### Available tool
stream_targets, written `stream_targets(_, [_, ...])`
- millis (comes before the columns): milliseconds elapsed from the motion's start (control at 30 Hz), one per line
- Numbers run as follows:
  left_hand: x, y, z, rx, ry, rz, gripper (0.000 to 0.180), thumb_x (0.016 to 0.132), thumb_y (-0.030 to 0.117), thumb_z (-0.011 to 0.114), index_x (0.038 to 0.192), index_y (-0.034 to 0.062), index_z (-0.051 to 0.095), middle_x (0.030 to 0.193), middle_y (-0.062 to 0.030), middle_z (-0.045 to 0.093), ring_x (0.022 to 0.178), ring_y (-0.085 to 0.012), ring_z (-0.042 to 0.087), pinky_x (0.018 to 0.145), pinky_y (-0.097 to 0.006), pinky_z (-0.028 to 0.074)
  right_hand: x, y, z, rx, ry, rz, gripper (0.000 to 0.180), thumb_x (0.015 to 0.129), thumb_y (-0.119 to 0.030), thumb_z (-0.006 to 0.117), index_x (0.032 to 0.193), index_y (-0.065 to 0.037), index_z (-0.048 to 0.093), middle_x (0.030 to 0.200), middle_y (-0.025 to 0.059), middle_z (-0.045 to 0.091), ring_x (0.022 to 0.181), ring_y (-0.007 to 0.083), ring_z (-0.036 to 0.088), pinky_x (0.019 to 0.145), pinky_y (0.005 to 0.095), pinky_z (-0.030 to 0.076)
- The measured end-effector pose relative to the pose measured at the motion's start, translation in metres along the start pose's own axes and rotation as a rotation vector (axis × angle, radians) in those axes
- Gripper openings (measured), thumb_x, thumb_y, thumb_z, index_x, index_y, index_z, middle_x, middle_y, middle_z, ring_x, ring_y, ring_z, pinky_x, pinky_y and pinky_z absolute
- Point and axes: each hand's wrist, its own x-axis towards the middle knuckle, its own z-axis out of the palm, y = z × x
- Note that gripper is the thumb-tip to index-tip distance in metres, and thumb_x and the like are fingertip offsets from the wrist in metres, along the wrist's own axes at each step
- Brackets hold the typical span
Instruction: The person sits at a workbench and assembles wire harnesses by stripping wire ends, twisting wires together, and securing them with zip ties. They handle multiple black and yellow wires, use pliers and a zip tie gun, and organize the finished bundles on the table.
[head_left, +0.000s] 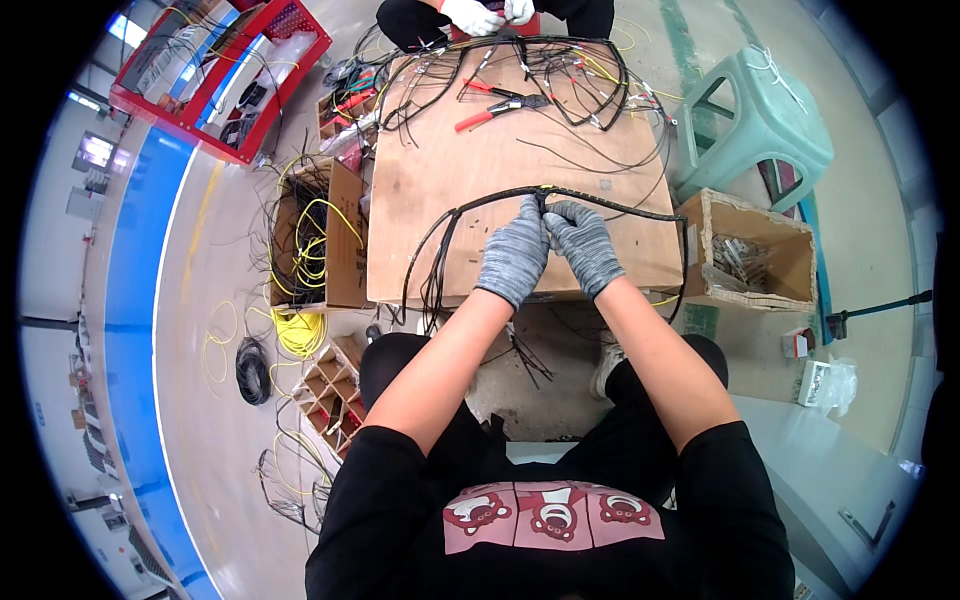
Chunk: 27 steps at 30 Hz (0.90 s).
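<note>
A black wire harness (480, 203) arcs over the near half of a wooden table (430, 240), its loose ends hanging past the front edge. My left hand (515, 258), in a grey knit glove, is closed with its fingertips at the middle of the harness. Right beside it, my right hand (585, 248), gloved the same way, pinches the same spot, where a branch meets the main bundle. The fingers hide the exact point of hold. Some wires (528, 358) hang below the table edge between my forearms.
Across the table lie red-handled pliers (500, 112) and another harness (610, 115), near a co-worker's white-gloved hands (475, 16). A cardboard box of wires (345, 235) and yellow coil (300, 332) stand left. To the right are a green stool (755, 110) and an open box (710, 240).
</note>
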Motion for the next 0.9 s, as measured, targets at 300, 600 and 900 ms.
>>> stream_targets(300, [0.021, -0.039, -0.03, -1.812, -0.624, -0.038, 0.045, 0.089, 0.022, 0.057, 0.127, 0.0021, 0.044, 0.099, -0.0124, 0.062, 0.083, -0.0247, 0.064, 0.077, -0.039, 0.055, 0.025, -0.013, -0.018, 0.043, -0.168, -0.066, 0.01, 0.085, -0.008, 0.058, 0.092, -0.003, 0.063, 0.069, -0.0019, 0.055, 0.06, 0.0052, 0.048, 0.054, 0.0206, 0.042])
stream_targets(600, [0.023, -0.031, -0.025, -1.651, -0.544, 0.004, 0.047, 0.088, 0.025, 0.059, 0.127, 0.0032, 0.045, 0.1, -0.0059, 0.061, 0.08, -0.0177, 0.063, 0.075, -0.031, 0.054, 0.018, -0.023, -0.025, 0.188, -0.251, 0.079, 0.009, 0.086, -0.011, 0.058, 0.089, -0.003, 0.061, 0.066, -0.0022, 0.054, 0.056, 0.0056, 0.047, 0.049, 0.0197, 0.039])
stream_targets(900, [0.031, -0.017, -0.021, -1.684, -0.438, -0.158, 0.034, 0.091, 0.022, 0.055, 0.121, 0.0066, 0.05, 0.084, -0.0007, 0.059, 0.07, -0.0115, 0.06, 0.066, -0.027, 0.054, 0.029, -0.018, -0.024, -0.016, -0.062, 0.03, 0.01, 0.084, -0.012, 0.06, 0.086, -0.002, 0.062, 0.067, -0.0016, 0.053, 0.056, 0.0059, 0.046, 0.048, 0.0224, 0.039])
